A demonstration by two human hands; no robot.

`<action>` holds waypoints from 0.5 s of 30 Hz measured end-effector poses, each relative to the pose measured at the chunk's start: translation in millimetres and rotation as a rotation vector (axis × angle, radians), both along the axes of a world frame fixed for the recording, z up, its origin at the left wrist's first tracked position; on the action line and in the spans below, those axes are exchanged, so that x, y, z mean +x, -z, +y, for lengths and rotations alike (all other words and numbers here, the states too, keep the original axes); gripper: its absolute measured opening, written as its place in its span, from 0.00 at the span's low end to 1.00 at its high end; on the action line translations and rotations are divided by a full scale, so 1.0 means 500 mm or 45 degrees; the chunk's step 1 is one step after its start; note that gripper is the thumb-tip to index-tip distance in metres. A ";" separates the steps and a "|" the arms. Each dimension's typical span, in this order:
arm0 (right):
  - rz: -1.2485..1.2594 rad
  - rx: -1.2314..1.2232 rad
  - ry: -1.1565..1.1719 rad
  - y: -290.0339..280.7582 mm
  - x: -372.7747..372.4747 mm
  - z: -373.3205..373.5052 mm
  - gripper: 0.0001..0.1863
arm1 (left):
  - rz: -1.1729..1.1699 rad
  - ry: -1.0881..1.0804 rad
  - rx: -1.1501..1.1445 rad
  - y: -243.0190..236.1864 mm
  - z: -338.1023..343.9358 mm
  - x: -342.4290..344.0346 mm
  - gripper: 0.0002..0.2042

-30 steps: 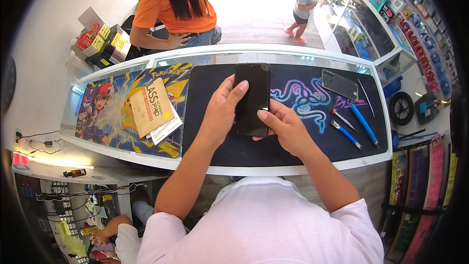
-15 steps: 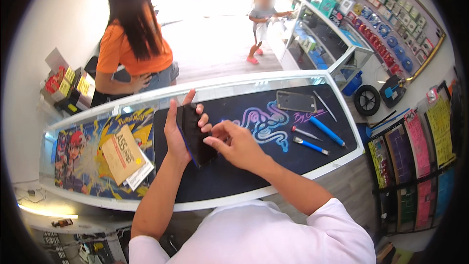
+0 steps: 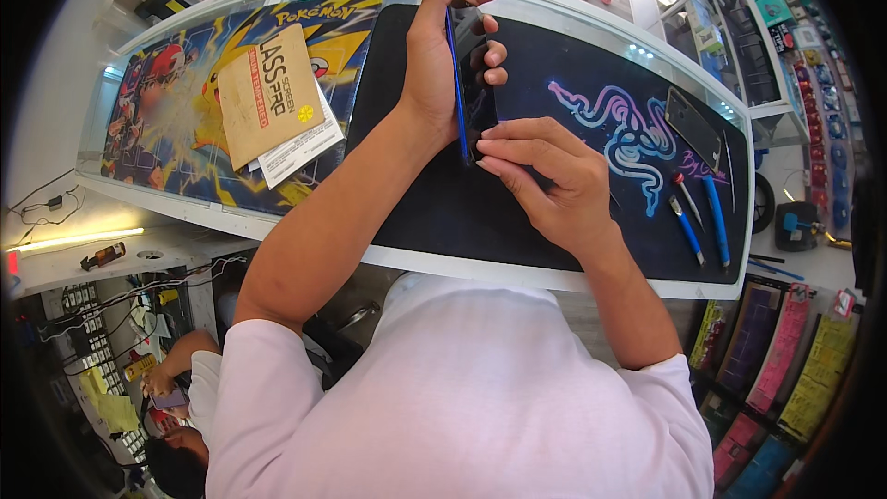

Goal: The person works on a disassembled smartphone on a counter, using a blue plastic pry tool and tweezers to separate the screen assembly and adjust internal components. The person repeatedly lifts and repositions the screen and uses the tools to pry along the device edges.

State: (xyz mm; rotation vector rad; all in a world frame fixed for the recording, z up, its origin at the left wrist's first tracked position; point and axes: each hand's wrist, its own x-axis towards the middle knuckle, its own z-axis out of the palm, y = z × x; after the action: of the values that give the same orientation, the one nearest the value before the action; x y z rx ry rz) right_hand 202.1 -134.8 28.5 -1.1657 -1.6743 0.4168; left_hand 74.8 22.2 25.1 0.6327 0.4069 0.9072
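A dark smartphone [image 3: 475, 74] with a blue edge stands tilted in my left hand [image 3: 431, 69], its glossy black face turned to the right. My left thumb runs along the blue side, and the fingers wrap round to the far edge. At the phone's lower corner, the thumb and forefinger of my right hand [image 3: 559, 180] close together on its edge. Whether a thin film lies between those fingertips cannot be made out. Beneath both hands lies a black desk mat [image 3: 425, 212] with a coloured snake-like design.
Right on the mat are a clear phone case [image 3: 693, 125], a blue cutter knife [image 3: 686, 229], a blue pen-like tool [image 3: 716, 222] and a thin screwdriver [image 3: 690, 194]. A brown paper envelope [image 3: 249, 115] lies left, on a colourful mat [image 3: 176, 157]. Another person [image 3: 189, 379] sits lower left.
The view has tilted down and shifted, so the people beyond the counter are mostly cut off. The phone is turned more edge-on; my right fingers have come to its lower corner.
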 end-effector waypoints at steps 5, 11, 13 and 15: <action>-0.028 0.015 0.009 0.002 -0.003 0.000 0.10 | -0.005 0.021 -0.075 -0.002 0.002 -0.003 0.28; 0.065 -0.069 0.004 0.015 -0.003 -0.004 0.09 | 0.126 -0.113 0.012 0.012 0.005 -0.003 0.31; 0.019 -0.058 0.018 0.014 -0.002 -0.005 0.07 | 0.077 -0.124 0.029 0.015 0.006 -0.005 0.29; 0.120 -0.059 -0.066 0.011 0.002 -0.003 0.08 | 0.029 -0.125 -0.071 0.014 0.008 -0.003 0.29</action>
State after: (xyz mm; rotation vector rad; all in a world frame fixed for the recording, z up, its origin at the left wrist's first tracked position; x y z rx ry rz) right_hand 203.3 -136.5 23.1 -1.1208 -1.6234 0.5377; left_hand 73.3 26.4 17.9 0.5760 0.4859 0.9794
